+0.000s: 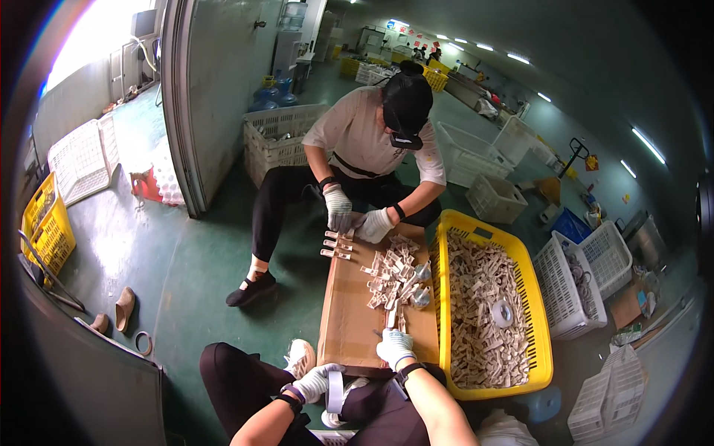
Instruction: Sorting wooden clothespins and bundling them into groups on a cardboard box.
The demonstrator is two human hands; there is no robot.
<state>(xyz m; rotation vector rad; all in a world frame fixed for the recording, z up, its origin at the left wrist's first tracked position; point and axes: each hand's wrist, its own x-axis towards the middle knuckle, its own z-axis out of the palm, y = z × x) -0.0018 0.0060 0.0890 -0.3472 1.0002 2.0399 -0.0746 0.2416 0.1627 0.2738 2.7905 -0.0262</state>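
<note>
My left hand (315,381), in a white glove, is closed on a roll of white tape (335,392) held low over my lap. Gloved as well, my right hand (393,346) rests on the near end of a long brown cardboard sheet (349,312), fingers pinching a small pale strip. A heap of small beige and white pieces (394,276) lies on the cardboard just beyond it. Across the cardboard a seated person in gloves (357,219) presses a row of the same pieces (336,245).
A yellow crate (541,349) full of beige pieces, with a tape roll (502,313) on top, stands to my right. White crates (573,290) lie further right and behind the person. Slippers (124,308) and a tape ring sit on the green floor at left, near a yellow crate (46,223).
</note>
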